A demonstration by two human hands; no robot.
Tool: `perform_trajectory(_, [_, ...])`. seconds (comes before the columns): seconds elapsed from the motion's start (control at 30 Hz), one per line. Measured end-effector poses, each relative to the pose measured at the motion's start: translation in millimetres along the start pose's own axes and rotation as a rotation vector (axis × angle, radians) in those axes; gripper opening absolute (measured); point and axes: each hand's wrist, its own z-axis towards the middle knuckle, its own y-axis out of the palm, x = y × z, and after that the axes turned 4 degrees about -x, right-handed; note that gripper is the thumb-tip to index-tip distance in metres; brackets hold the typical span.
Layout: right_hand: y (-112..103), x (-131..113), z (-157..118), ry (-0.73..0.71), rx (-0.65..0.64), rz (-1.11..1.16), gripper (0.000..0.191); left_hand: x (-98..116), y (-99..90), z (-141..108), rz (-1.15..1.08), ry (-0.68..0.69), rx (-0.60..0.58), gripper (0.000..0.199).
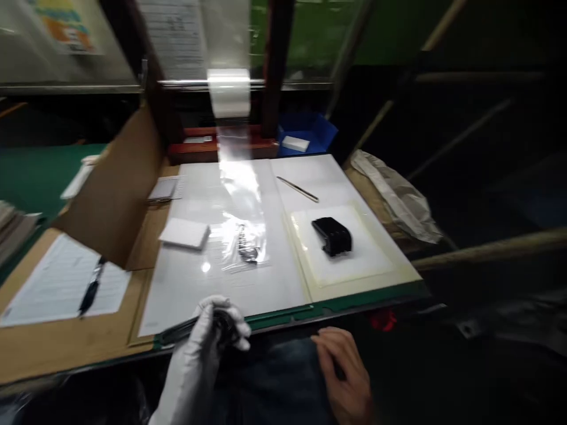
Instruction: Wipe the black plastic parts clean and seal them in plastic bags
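My left hand (208, 330), in a white glove, is at the table's front edge, its fingers closed round a small black part (225, 326) whose shape is mostly hidden. To the right, below the edge and over my lap, my bare right hand (343, 369) has its fingers curled together; a dark spot shows between thumb and fingers, and I cannot make out what it is. A black moulded piece (332, 236) lies on a clear-edged sheet at the right of the white work surface (283, 295). Near the middle lies a clear plastic bag (245, 236) with something dark in or under it.
Clear film (230, 94) hangs down at the back centre. A pen-like metal tool (297, 189), a white block (185, 233) and a blue bin (308, 133) are on the table. A cardboard flap (115, 189) rises at left, beside a paper (57, 283) with a black pen (91, 289).
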Motion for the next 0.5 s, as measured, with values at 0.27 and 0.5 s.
perform_trajectory(0.27, [-34.5, 141.0, 33.9, 0.403, 0.606, 0.047, 0.034, 10.4, 162.9, 20.8, 0.191, -0.102, -0.558, 0.038])
perform_trajectory(0.5, [-15.8, 143.9, 62.6, 0.371, 0.753, 0.23, 0.034, -3.8, 271.4, 9.3, 0.534, 0.03, -0.839, 0.033])
